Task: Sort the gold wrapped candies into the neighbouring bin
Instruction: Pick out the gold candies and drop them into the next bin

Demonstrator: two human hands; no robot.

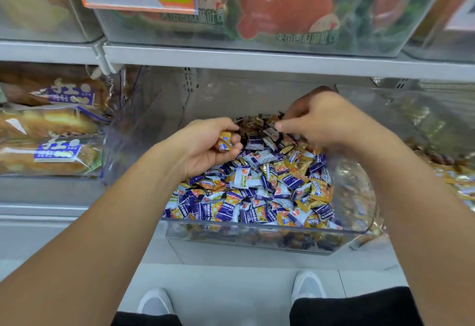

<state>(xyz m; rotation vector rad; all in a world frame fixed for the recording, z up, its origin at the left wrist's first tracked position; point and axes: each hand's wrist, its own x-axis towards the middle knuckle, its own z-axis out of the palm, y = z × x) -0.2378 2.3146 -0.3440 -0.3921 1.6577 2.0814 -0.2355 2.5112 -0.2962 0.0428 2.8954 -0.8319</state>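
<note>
One gold wrapped candy (225, 141) sits at frame centre, gripped in the curled fingers of the left hand (205, 145), its long axis roughly upright. Its wrapper is glossy and crinkled. Right hand (326, 120) pinches among mixed candies in the clear plastic bin (257, 235); what it holds is unclear.

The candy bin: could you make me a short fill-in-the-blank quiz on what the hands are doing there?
1. The left hand holds a candy wrapped in ____.
2. Both hands are over the clear ____ of candies.
3. The right hand reaches toward the bin's ____ end.
4. Left of the bin lie bags of ____.

Missing words: gold; bin; far; bread.
</note>
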